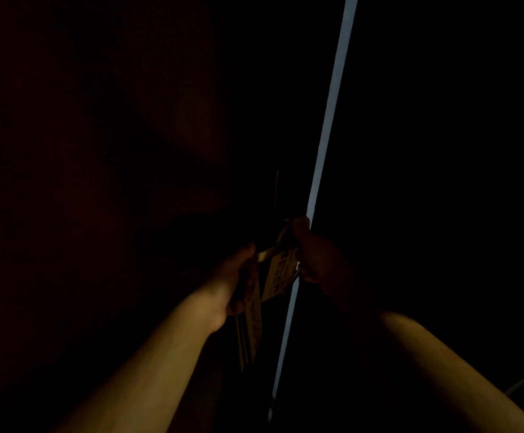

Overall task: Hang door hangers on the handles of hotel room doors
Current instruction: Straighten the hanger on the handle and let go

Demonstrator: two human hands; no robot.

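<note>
The scene is very dark. My left hand [234, 284] grips a stack of pale card door hangers [252, 320] that hangs down below the fist. My right hand [312, 254] holds a single printed door hanger [281, 271] by its top, just right of the stack, with its looped end raised near my thumb. Both hands are close together in front of a dark door [160, 151]. The door handle is lost in shadow and I cannot make it out.
A thin bright strip of light [332, 98] runs from the top down past my right hand, where the door edge meets the frame. Dark surfaces lie on both sides of it. A faint pale patch shows at the bottom right corner.
</note>
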